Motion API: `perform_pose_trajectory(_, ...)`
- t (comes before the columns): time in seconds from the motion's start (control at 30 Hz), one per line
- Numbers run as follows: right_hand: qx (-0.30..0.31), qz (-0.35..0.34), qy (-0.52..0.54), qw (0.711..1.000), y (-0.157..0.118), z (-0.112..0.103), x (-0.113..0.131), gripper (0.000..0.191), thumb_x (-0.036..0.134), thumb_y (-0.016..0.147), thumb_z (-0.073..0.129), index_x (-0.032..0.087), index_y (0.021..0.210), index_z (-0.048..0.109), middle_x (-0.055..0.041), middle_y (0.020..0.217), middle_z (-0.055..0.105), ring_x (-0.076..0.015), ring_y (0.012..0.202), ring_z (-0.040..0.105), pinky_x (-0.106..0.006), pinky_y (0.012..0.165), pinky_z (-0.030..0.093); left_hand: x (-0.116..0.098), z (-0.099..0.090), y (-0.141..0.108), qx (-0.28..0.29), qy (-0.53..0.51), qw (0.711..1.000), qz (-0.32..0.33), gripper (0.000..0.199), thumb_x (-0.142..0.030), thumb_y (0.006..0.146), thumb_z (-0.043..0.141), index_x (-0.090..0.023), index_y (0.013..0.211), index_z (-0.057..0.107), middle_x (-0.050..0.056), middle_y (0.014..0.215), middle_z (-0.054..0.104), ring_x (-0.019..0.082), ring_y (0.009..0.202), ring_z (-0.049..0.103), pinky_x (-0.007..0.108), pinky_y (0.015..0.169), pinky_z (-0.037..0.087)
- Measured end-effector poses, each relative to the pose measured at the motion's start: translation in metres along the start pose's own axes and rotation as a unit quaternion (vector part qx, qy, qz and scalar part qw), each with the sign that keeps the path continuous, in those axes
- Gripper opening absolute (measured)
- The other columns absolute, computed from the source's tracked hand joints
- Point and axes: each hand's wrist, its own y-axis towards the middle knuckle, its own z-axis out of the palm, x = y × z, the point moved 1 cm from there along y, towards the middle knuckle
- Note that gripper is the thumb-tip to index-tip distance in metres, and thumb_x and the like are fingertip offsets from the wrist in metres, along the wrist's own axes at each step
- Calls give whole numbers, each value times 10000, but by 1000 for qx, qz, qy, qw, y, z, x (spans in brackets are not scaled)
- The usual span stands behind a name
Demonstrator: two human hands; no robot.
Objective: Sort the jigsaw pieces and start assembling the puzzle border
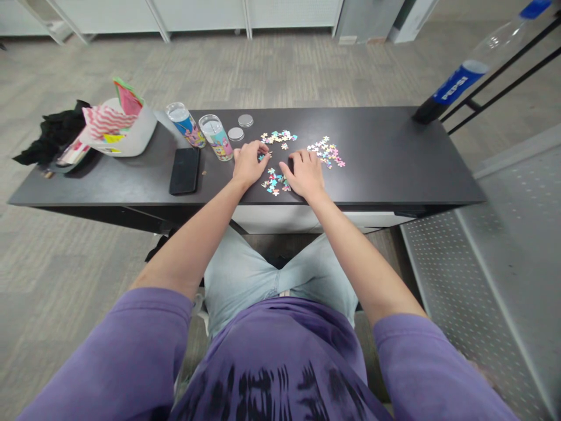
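Several small jigsaw pieces lie in loose groups on the dark table: one group [279,137] behind my hands, a pink and yellow one [328,153] to the right and a blue and red one [272,182] near the front edge. My left hand [250,164] is closed, its thumb and fingers around a small puzzle piece [262,157]. Palm down, my right hand [305,172] rests beside the front and right groups with its thumb apart from the fingers; nothing shows in it.
Two cartoon-printed canisters [216,138] [186,124], two round lids [235,134] [245,120] and a black phone [184,171] are left of my hands. Farther left stand a white basket [140,131] and black cloth [59,134]. A Pepsi bottle [458,85] stands at the right back corner.
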Motion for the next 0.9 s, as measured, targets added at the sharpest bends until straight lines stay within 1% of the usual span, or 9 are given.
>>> perform_pose_trajectory(0.13,6,2,-4,1000,-1,-1,1,556,548,1364,554,155,1652,823,-260,1786,746,-495,1682,632,-670,1481,500,0,0,0,-3,4,1000,4,159,-288,1197,688,-323,1326,773,93,1528,886,354,1513,755,611,1431,466)
perform_pose_trajectory(0.27,3,3,10,1000,-1,-1,0,531,559,1361,553,196,1641,821,-248,1791,744,-496,1694,623,-693,1489,490,1,1,0,-5,19,1000,14,172,-300,1185,666,-323,1259,820,124,1526,857,411,1561,710,678,1425,479)
perform_pose_trajectory(0.33,0,-1,10,1000,0,0,-1,534,567,1358,554,205,1643,824,-242,1788,751,-498,1687,627,-702,1486,494,1,2,0,-4,20,1000,16,206,-313,1188,653,-334,1268,842,124,1530,847,421,1561,698,701,1420,483)
perform_pose_trajectory(0.43,-3,-2,5,1000,0,1,-1,534,564,1358,555,202,1640,829,-241,1784,758,-499,1675,633,-699,1477,502,0,3,0,-7,16,1000,19,276,-326,1192,640,-369,1287,896,110,1543,834,420,1579,675,725,1426,466)
perform_pose_trajectory(0.53,2,4,0,1000,0,0,0,525,546,1360,565,184,1636,826,-250,1782,750,-500,1681,631,-676,1480,498,0,4,0,-10,8,1000,16,330,-325,1182,648,-383,1306,949,118,1559,821,423,1612,650,742,1442,433)
perform_pose_trajectory(0.6,6,6,-6,1000,0,-2,2,527,534,1363,568,170,1647,822,-253,1784,744,-499,1686,629,-658,1482,494,-1,5,0,-10,7,1000,11,344,-326,1179,657,-373,1341,956,127,1572,818,427,1617,648,738,1442,430)
perform_pose_trajectory(0.77,13,3,-27,1000,-1,-5,4,560,508,1369,565,111,1675,815,-271,1781,746,-508,1671,634,-641,1467,495,-2,3,0,-11,19,1000,0,339,-314,1191,683,-312,1431,923,141,1601,829,421,1606,675,667,1420,476)
perform_pose_trajectory(0.9,15,3,-27,999,-1,-6,4,551,512,1371,563,124,1674,813,-268,1789,743,-507,1672,635,-640,1463,493,-3,2,0,-9,16,1000,-1,297,-273,1190,687,-315,1392,901,134,1605,831,426,1604,684,670,1415,487)
